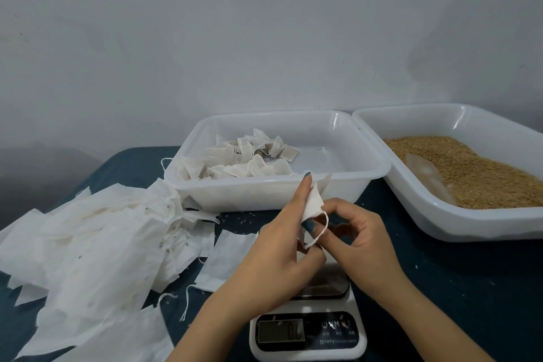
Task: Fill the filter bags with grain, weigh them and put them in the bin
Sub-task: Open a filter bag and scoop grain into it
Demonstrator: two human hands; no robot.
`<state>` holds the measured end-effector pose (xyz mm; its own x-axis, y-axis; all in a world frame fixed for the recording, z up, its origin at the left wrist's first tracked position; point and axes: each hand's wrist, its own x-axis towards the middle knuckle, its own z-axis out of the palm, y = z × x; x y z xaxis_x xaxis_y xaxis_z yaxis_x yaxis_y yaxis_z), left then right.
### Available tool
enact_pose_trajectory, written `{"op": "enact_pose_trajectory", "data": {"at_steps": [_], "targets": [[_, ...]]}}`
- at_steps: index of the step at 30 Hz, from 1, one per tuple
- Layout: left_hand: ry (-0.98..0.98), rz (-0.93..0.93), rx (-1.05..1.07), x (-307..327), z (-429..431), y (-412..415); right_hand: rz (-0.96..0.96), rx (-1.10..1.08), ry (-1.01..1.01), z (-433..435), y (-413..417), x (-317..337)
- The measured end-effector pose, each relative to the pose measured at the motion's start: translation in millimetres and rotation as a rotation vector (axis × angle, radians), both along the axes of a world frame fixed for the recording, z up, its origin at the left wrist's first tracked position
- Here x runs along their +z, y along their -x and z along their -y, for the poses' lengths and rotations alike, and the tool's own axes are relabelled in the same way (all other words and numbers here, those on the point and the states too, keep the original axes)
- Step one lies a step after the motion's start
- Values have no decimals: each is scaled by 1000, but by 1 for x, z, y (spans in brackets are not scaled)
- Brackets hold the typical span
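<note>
Above the scale (308, 329), I held one filter bag (313, 200) between both hands. My left hand (273, 244) pinched its lower corner with thumb and curled fingers, the forefinger lying straight up its edge. My right hand (364, 244) was curled too, its fingertips nipping the drawstring (324, 225) that looped below the bag. The bag looked flat, so I judged I was opening its mouth, with filling yet to come. I could not tell whether any grain was inside.

The next move called for a reach to the right of the scale, where the grain (470, 173) lay in its tray (440, 223) with a clear scoop (427, 176) half buried. Behind the scale stood the bin (264, 194), its near rim just past my fingers and filled bags (249, 161) heaped in its left part. Left of the scale the empty bags (97, 238) crowded the worktop (455, 288), while bare cloth between scale and tray left room to move.
</note>
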<state>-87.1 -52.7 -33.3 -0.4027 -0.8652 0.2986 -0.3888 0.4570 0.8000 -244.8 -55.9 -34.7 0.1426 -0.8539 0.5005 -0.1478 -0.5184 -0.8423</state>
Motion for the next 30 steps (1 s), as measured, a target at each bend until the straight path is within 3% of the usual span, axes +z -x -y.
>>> {"op": "enact_pose_trajectory", "data": {"at_steps": [7,11,16,24,30], "targets": [[155,47,82,10,3,-5,114,45,-36,1,4,5],[166,65,133,11,5,-6,88,49,-63,2,4,4],[243,225,178,14,2,-7,60,24,-94,1,3,5],[258,250,90,18,-1,-5,25,29,-97,3,4,6],[366,284,203,17,0,-6,5,52,-96,1,4,7]]}}
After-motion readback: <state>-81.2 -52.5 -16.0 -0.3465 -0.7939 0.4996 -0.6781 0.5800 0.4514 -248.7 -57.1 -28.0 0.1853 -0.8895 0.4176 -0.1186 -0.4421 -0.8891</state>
